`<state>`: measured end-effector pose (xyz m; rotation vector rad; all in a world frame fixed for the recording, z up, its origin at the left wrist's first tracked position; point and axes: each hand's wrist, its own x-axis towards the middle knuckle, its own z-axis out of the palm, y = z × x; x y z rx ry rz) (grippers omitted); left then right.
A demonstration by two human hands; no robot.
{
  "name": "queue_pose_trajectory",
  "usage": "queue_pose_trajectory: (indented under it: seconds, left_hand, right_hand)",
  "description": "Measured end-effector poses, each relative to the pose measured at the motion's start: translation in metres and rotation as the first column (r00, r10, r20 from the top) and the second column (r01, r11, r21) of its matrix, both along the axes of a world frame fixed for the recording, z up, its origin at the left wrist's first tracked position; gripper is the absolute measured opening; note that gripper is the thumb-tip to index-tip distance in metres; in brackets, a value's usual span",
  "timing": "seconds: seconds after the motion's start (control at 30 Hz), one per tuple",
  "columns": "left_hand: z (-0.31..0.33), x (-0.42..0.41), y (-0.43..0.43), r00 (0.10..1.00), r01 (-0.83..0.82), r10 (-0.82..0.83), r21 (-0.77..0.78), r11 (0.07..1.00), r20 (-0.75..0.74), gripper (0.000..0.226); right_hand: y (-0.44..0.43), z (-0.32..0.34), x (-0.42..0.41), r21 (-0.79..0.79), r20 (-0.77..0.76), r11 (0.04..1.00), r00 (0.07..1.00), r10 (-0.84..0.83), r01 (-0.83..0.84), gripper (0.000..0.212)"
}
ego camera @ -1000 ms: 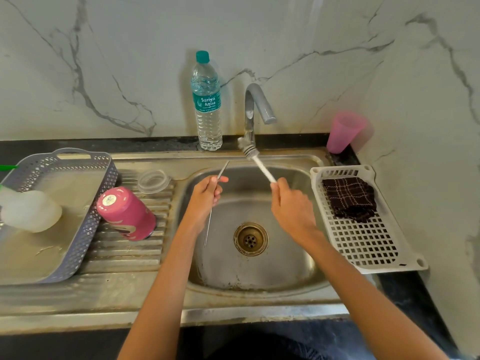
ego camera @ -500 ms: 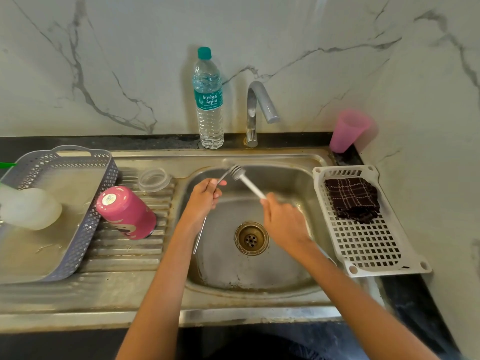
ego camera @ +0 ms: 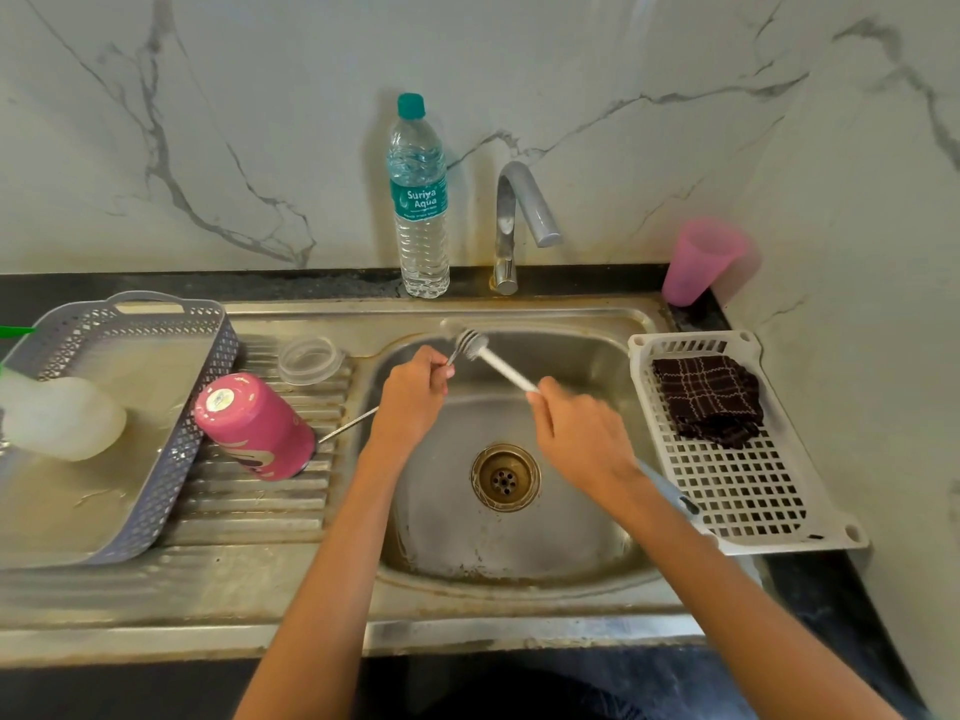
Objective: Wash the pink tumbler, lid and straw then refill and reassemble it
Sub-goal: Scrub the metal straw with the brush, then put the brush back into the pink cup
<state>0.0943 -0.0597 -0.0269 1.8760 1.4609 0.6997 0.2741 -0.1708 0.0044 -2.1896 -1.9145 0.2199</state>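
Observation:
Over the steel sink point(ego camera: 519, 579), my left hand point(ego camera: 413, 394) pinches a thin metal straw point(ego camera: 348, 425); its lower end points left towards the drainboard. My right hand point(ego camera: 584, 436) grips the white handle of a small cleaning brush point(ego camera: 501, 363), whose bristled tip sits at the straw's upper end beside my left fingers. The pink tumbler point(ego camera: 254, 426) lies tilted on the ribbed drainboard, its base facing me. Just behind the tumbler, the clear lid point(ego camera: 310, 360) rests on the same drainboard.
A water bottle point(ego camera: 420, 200) stands left of the tap point(ego camera: 522, 215); no water shows under its spout. A pink cup point(ego camera: 701, 259) sits in the back right corner. At right, a white rack point(ego camera: 737, 491) holds a dark cloth point(ego camera: 709, 397). A grey basket point(ego camera: 156, 459) at left holds a translucent container.
The brush came down from the tap's base to the straw's upper end. My left hand tilted the straw, so its lower end now points left.

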Motion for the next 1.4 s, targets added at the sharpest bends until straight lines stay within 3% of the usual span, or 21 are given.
queue_pose_trajectory:
  seconds: [0.07, 0.2, 0.33, 0.47, 0.7, 0.8, 0.9, 1.27, 1.4]
  left_hand:
    - [0.0, 0.001, 0.001, 0.999, 0.024, -0.023, 0.019, 1.0, -0.035, 0.01]
    - [0.002, 0.002, -0.002, 0.995, 0.035, -0.027, 0.078, 0.996, -0.1, 0.013]
    - [0.006, 0.001, 0.006, 0.99, 0.079, -0.064, 0.114, 0.99, -0.129, 0.014]
    - [0.019, -0.003, 0.023, 0.981, 0.131, -0.105, 0.158, 0.979, -0.166, 0.012]
    - [0.026, -0.035, 0.101, 0.958, 0.064, -0.006, 0.193, 0.979, -0.288, 0.012]
    - [0.02, -0.043, 0.124, 0.936, 0.04, 0.023, 0.171, 0.984, -0.352, 0.015]
    - [0.008, -0.049, 0.14, 0.909, 0.004, 0.035, 0.092, 0.996, -0.415, 0.016]
    - [-0.022, -0.057, 0.156, 0.826, 0.009, 0.035, 0.075, 0.997, -0.562, 0.021]
    - [-0.025, -0.058, 0.153, 0.793, 0.021, 0.054, 0.117, 0.993, -0.606, 0.022]
  right_hand:
    - [-0.003, -0.003, -0.003, -0.018, 0.032, 1.0, 0.999, 0.019, -0.018, 0.03]
    - [0.007, -0.002, 0.018, -0.018, -0.041, 0.986, 0.985, -0.169, 0.168, 0.034]
    - [0.0, -0.003, 0.003, 0.008, -0.044, 1.0, 0.999, -0.02, 0.02, 0.033]
    - [0.011, -0.012, 0.019, -0.134, -0.094, 0.97, 0.972, -0.216, 0.203, 0.038]
    - [0.025, -0.023, 0.016, -0.278, -0.256, 0.956, 0.951, -0.174, 0.1, 0.026]
    - [0.028, -0.026, 0.013, -0.298, -0.407, 0.954, 0.9, -0.154, 0.028, 0.011]
    - [0.032, -0.026, 0.01, -0.292, -0.517, 0.956, 0.847, -0.12, -0.043, 0.012]
    - [0.046, -0.045, 0.011, -0.361, -0.675, 0.928, 0.713, -0.19, -0.094, 0.017]
    - [0.043, -0.048, 0.008, -0.42, -0.781, 0.898, 0.556, -0.286, -0.128, 0.02]
